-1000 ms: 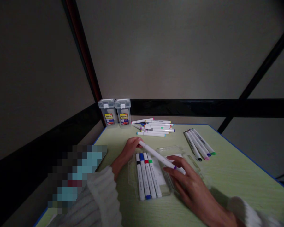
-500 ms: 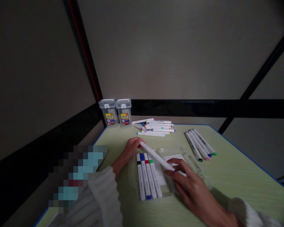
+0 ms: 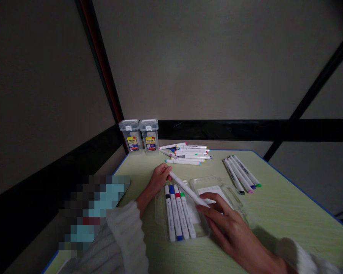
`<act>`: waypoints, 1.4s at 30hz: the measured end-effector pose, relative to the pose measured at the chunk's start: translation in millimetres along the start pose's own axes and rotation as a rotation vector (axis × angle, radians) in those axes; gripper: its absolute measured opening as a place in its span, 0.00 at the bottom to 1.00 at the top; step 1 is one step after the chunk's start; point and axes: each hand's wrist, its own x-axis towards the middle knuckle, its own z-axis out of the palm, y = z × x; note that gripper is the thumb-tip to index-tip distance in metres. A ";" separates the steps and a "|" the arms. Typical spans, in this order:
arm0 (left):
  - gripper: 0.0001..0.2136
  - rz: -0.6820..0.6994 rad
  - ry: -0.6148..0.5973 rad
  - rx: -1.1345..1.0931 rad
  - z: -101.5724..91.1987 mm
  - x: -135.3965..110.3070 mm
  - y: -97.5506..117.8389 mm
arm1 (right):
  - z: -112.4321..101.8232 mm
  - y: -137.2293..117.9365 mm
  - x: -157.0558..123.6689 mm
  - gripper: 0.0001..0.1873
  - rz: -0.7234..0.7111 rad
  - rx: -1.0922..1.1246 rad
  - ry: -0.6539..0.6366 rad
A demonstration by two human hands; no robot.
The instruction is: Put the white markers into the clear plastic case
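Note:
A white marker (image 3: 187, 189) slants across the air, held between both hands. My left hand (image 3: 159, 177) is closed around its far upper end. With thumb and fingers, my right hand (image 3: 230, 224) pinches the near lower end, which its fingers partly hide. Beneath the marker lies an open clear plastic case (image 3: 202, 229). Several white markers (image 3: 179, 217) with black, blue, red and green bands rest side by side in its left half. A white printed sheet (image 3: 213, 193) shows in the right half, partly behind my right hand.
Two clear lidded boxes (image 3: 149, 137) with yellow labels stand at the back left. A loose pile of markers (image 3: 188, 155) lies beside them. Several more markers (image 3: 240, 174) form a row at the right. A pixelated patch (image 3: 103, 205) covers something at the left edge.
My right hand has shifted slightly along the marker, and the purple mark seen near its fingers is now hidden. My left hand has barely moved.

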 end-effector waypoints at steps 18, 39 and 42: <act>0.13 0.034 -0.025 0.095 -0.8 1.7 -5.9 | -5.7 -5.3 -0.6 0.23 -0.108 -0.076 -0.145; 0.12 -0.003 -0.093 0.061 0.0 4.7 -14.2 | -6.1 -12.0 4.7 0.15 -0.148 -0.173 -0.093; 0.12 -0.013 -0.092 0.031 0.7 5.2 -14.6 | -6.5 -12.8 5.3 0.16 -0.158 -0.171 -0.078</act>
